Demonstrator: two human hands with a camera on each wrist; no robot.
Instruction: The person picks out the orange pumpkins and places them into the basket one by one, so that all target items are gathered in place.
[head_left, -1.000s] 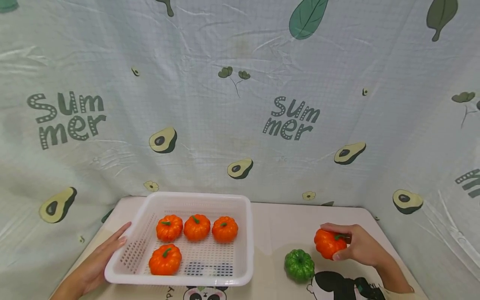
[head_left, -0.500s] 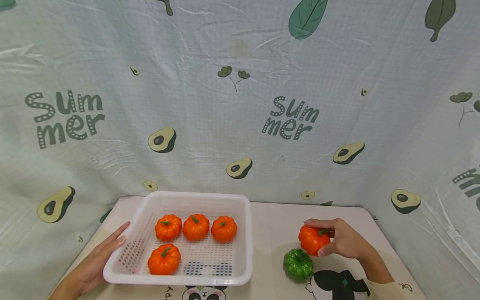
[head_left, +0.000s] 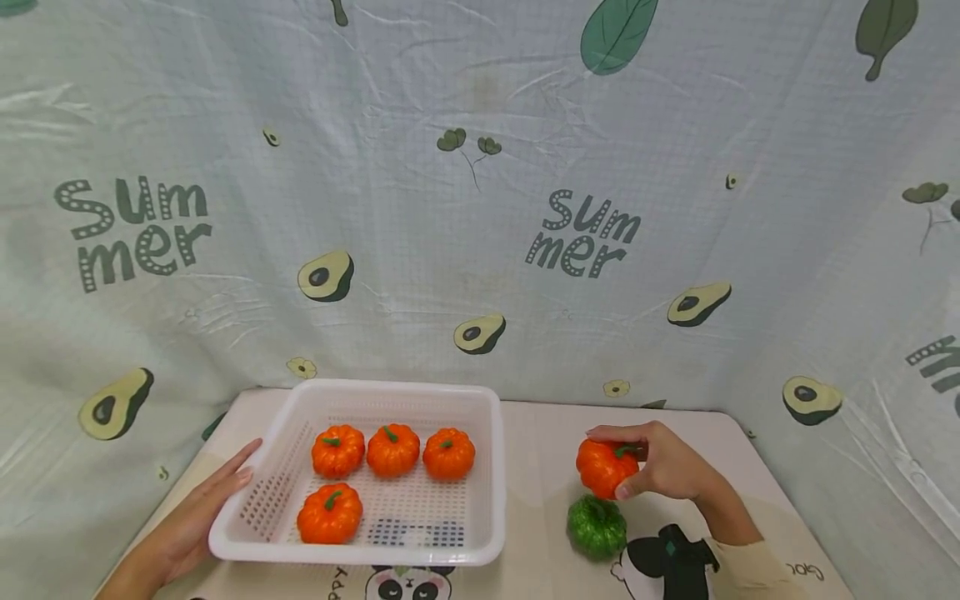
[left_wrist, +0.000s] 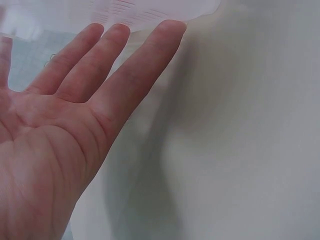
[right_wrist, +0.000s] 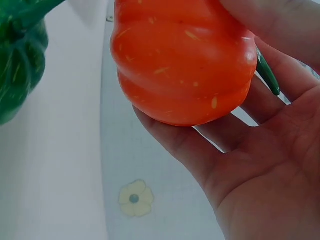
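Note:
My right hand (head_left: 671,467) grips a small orange pumpkin (head_left: 602,469) with a green stem, thumb on one side and fingers on the other. In the head view it hangs just behind and above a green pumpkin (head_left: 596,528) on the table. The right wrist view shows the orange pumpkin (right_wrist: 182,65) close up, with the green pumpkin (right_wrist: 20,65) off to the left. A white plastic basket (head_left: 492,475) holds several orange pumpkins (head_left: 330,513). At the basket's left side, my left hand (head_left: 187,525) has straight fingers, their tips at the wall (left_wrist: 165,12).
The light table (head_left: 540,450) carries printed cartoon figures, one a panda face (head_left: 405,586) in front of the basket. A pale curtain (head_left: 405,217) with avocado and leaf prints rises behind the table and along its sides.
My right hand has carried the orange pumpkin leftward and slightly up, from right of the green pumpkin to above it. The left hand and basket stay in place.

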